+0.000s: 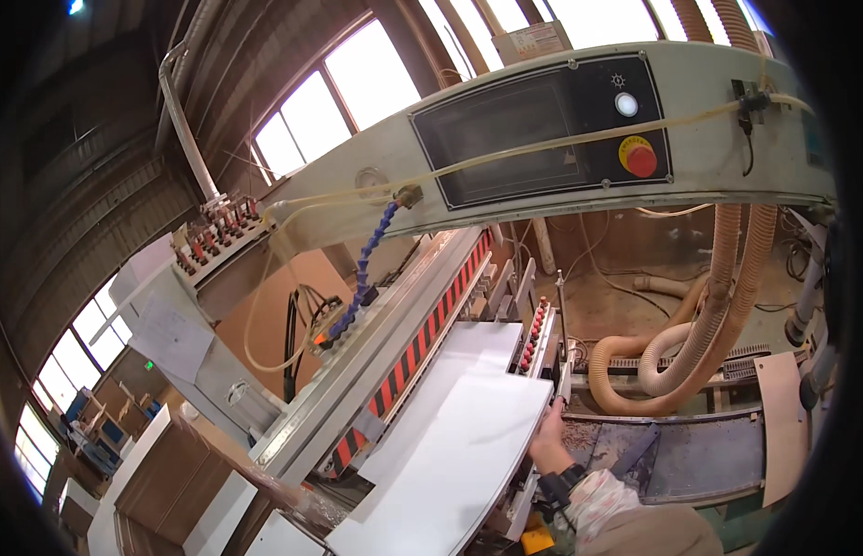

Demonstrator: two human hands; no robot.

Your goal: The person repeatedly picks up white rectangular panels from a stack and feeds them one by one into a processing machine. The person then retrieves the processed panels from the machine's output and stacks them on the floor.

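Note:
A large white panel (450, 454) with a curved right edge lies slanting across the machine's bed. It overlaps a second white panel (482, 343) beneath its far end. My right hand (546, 443) reaches in from the lower right, with a dark band at the wrist and a pale patterned cuff. Its fingers are closed at the upper panel's right edge, near the far corner; part of the grip is hidden. Just beyond the hand is a row of red-topped fittings (535, 335). My left hand does not appear.
Overhead spans a grey machine arm with a dark control panel (496, 130) and red stop button (641, 159). A red-and-black striped rail (422, 357) runs along the panels' left side. Ribbed hoses (728, 296) loop at right. Brown boards (172, 473) stand lower left.

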